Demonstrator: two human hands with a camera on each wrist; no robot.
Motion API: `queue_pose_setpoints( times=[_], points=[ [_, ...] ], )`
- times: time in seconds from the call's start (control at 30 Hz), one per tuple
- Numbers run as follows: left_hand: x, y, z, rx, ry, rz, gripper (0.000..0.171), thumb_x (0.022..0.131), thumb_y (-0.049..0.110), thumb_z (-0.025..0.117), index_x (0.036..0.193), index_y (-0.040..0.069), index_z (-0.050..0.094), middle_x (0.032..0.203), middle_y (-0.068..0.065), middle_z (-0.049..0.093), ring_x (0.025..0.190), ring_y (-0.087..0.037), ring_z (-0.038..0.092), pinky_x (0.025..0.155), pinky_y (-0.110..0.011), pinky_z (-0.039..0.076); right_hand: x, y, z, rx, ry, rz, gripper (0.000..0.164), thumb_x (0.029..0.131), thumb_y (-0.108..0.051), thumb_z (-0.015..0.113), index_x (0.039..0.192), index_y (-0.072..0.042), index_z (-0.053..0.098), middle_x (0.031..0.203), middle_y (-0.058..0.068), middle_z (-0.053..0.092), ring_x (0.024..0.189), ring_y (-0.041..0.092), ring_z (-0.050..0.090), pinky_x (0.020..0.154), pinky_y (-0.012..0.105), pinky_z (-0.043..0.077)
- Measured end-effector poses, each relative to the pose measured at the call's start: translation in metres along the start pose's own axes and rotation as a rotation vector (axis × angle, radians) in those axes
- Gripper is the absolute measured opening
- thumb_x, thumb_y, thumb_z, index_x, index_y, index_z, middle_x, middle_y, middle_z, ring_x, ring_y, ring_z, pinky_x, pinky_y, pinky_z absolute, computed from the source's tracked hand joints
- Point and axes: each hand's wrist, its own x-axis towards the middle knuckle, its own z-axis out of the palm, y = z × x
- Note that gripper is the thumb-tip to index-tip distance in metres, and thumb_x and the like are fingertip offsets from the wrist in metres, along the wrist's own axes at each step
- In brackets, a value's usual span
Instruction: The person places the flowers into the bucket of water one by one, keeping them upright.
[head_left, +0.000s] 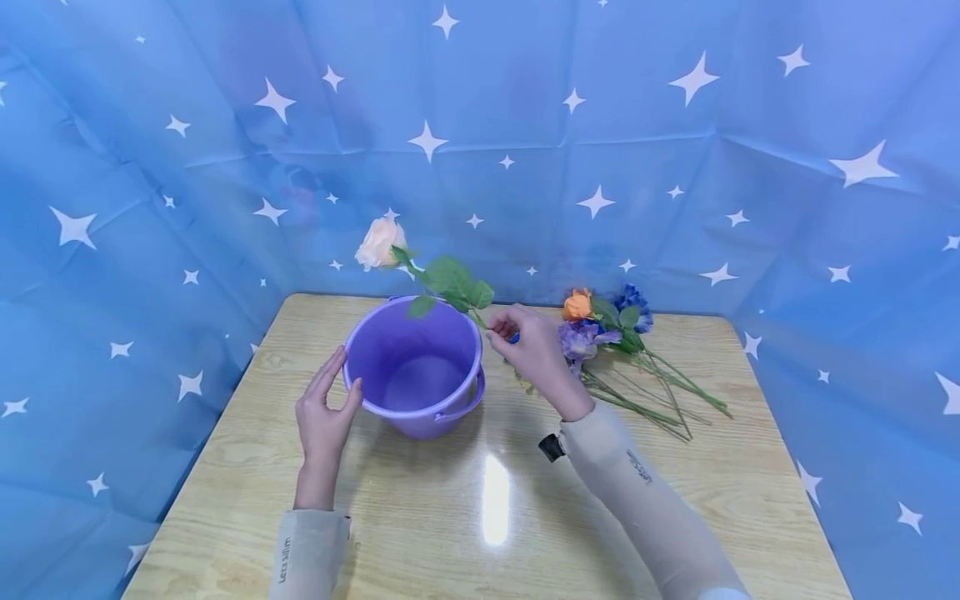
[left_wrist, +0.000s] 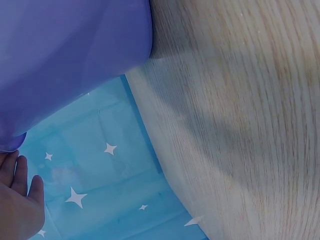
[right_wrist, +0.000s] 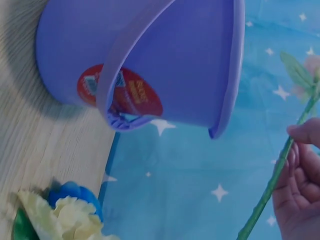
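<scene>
A purple bucket [head_left: 411, 423] stands upright on the table. My left hand [head_left: 324, 414] is at its left rim, thumb and fingers spread with the fingertips right at the edge. In the left wrist view those fingers [left_wrist: 20, 176] look fairly straight beside the rim. My right hand [head_left: 534, 346] pinches the green stem [right_wrist: 276, 172] of a pale pink rose between thumb and fingers. The rose's bloom [head_left: 381, 243] tilts up to the left, above the bucket's far rim, and its leaves [head_left: 447, 275] overlap the opening.
Right of the bucket lies a pile of flowers: an orange rose [head_left: 577, 305], a purple flower [head_left: 583, 340], a dark blue flower [head_left: 636, 307] and a cream flower [right_wrist: 75, 220]. Their stems [head_left: 675, 383] point right. A blue star-printed cloth [head_left: 510, 100] hangs behind the wooden table [head_left: 420, 533].
</scene>
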Motion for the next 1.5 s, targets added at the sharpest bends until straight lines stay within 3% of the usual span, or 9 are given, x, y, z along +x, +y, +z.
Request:
queue_pose_setpoints(
  times=[0.17,0.43,0.53,0.7,0.87,0.97,1.1,1.5],
  points=[
    [-0.001,0.0,0.002,0.008,0.02,0.003,0.046,0.081,0.009,0.077,0.126,0.009,0.07,0.13,-0.011,0.068,0.123,-0.028,0.063,0.112,-0.011,0.04,0.007,-0.007,0.008,0.035,-0.003,-0.024,0.005,0.09,-0.009,0.071,0.094,-0.007,0.07,0.086,0.007,0.068,0.076,0.017,0.065,0.069,0.035,0.061],
    [-0.003,0.003,0.002,0.027,0.067,-0.019,0.044,0.082,0.01,0.078,0.125,0.009,0.07,0.127,-0.011,0.069,0.119,-0.034,0.065,0.111,-0.01,0.041,0.018,-0.021,0.021,0.045,0.001,-0.063,0.004,0.09,-0.008,0.071,0.093,-0.006,0.071,0.086,0.007,0.069,0.075,0.016,0.065,0.068,0.031,0.061],
    [-0.005,0.006,0.002,0.046,0.079,-0.043,0.044,0.083,0.013,0.079,0.126,0.007,0.07,0.127,-0.012,0.069,0.119,-0.034,0.065,0.112,-0.015,0.044,0.022,-0.028,0.026,0.055,-0.013,-0.059,0.004,0.089,-0.007,0.071,0.093,-0.006,0.071,0.087,0.007,0.069,0.076,0.016,0.065,0.069,0.031,0.061],
    [-0.011,0.014,0.0,0.074,0.056,-0.097,0.05,0.083,0.018,0.081,0.13,0.005,0.066,0.131,-0.016,0.066,0.125,-0.036,0.061,0.114,-0.039,0.046,0.03,-0.038,0.037,0.072,-0.033,-0.077,0.004,0.09,-0.007,0.071,0.093,-0.006,0.071,0.088,0.007,0.07,0.077,0.016,0.066,0.07,0.031,0.061],
    [-0.018,0.021,-0.003,0.066,-0.009,-0.141,0.065,0.08,0.02,0.084,0.138,0.005,0.059,0.141,-0.017,0.059,0.133,-0.038,0.054,0.116,-0.05,0.042,0.035,-0.045,0.048,0.084,-0.049,-0.1,0.004,0.09,-0.007,0.07,0.093,-0.006,0.071,0.087,0.006,0.07,0.077,0.015,0.065,0.07,0.028,0.061],
    [-0.023,0.023,-0.003,0.054,-0.05,-0.15,0.078,0.076,0.02,0.086,0.145,0.006,0.052,0.148,-0.016,0.053,0.138,-0.037,0.049,0.118,-0.052,0.039,0.037,-0.048,0.055,0.08,-0.052,-0.116,0.004,0.09,-0.007,0.071,0.093,-0.005,0.07,0.087,0.007,0.07,0.076,0.015,0.066,0.07,0.026,0.06],
    [-0.027,0.023,0.0,0.053,-0.054,-0.128,0.086,0.073,0.02,0.088,0.147,0.007,0.048,0.15,-0.016,0.051,0.139,-0.038,0.047,0.118,-0.052,0.038,0.038,-0.051,0.064,0.084,-0.055,-0.132,0.005,0.089,-0.006,0.071,0.094,-0.005,0.07,0.086,0.007,0.071,0.076,0.015,0.066,0.069,0.02,0.059],
    [-0.029,0.022,0.0,0.023,-0.043,-0.128,0.083,0.074,0.018,0.088,0.147,0.007,0.049,0.148,-0.018,0.052,0.138,-0.038,0.048,0.118,-0.051,0.038,0.036,-0.048,0.086,0.071,-0.083,-0.114,0.005,0.087,-0.007,0.074,0.091,-0.005,0.072,0.085,0.006,0.072,0.074,0.014,0.067,0.066,0.012,0.055]
  ],
)
